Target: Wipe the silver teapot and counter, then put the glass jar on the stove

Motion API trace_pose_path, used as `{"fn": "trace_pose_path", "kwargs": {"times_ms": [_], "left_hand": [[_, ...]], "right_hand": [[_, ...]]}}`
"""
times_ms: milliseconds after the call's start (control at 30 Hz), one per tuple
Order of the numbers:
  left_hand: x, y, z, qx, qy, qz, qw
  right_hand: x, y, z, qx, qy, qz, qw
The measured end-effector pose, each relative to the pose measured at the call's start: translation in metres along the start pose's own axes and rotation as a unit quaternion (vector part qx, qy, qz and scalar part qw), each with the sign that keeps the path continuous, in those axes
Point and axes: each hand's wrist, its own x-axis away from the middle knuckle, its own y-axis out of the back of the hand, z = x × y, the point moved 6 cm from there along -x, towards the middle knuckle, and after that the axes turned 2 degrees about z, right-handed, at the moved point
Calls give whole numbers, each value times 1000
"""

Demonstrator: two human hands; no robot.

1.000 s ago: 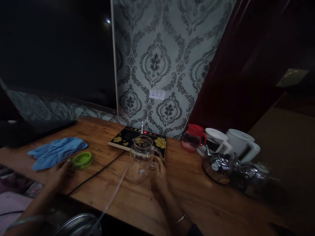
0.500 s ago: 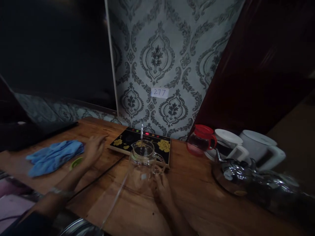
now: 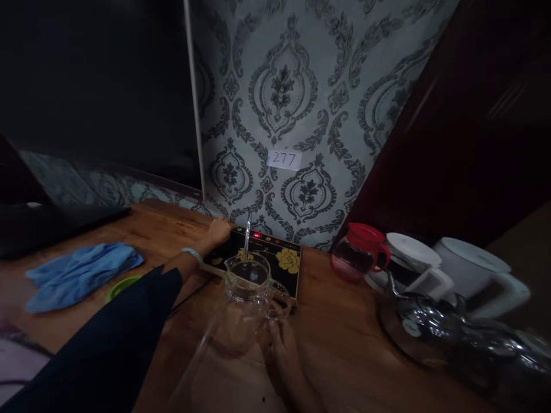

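Observation:
My left hand (image 3: 219, 229) reaches to the back left corner of a black electric hot plate (image 3: 275, 275) with gold flowers, beside its row of buttons. Its fingers are curled and the fingertips are hidden. A clear glass pitcher (image 3: 245, 310) stands upright at the plate's front edge, partly overlapping it in view. My right hand (image 3: 282, 344) is closed at the lower part of the pitcher's handle (image 3: 282, 298). A thin shiny upright strip (image 3: 248, 232) shows above the pitcher's mouth; whether it is a tube or water I cannot tell.
On the left lie a blue cloth (image 3: 86, 272) and a green round object (image 3: 123, 285). To the right stand a red-lidded jug (image 3: 355, 252), a white-lidded jug (image 3: 415, 258), a white pitcher (image 3: 465, 264) and shiny metal kettles (image 3: 430, 315). Patterned wallpaper (image 3: 282, 92) rises behind.
My left hand has moved right and away from me, from beside the cloth to the hot plate's back left corner. The right hand stays at the pitcher's handle. The view has shifted slightly.

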Motion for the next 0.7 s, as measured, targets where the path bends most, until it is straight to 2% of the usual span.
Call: {"fn": "trace_pose_path", "kwargs": {"times_ms": [300,500,700], "left_hand": [[-19,-22,0,-26,8,61,998],[-26,-25,1,-26,11,86,996],[-34,-27,0,-13,-8,103,995]], "right_hand": [[-2,1,-4,33,22,12,999],[-3,2,-9,43,22,14,999],[-2,1,1,39,21,8,999]]}}
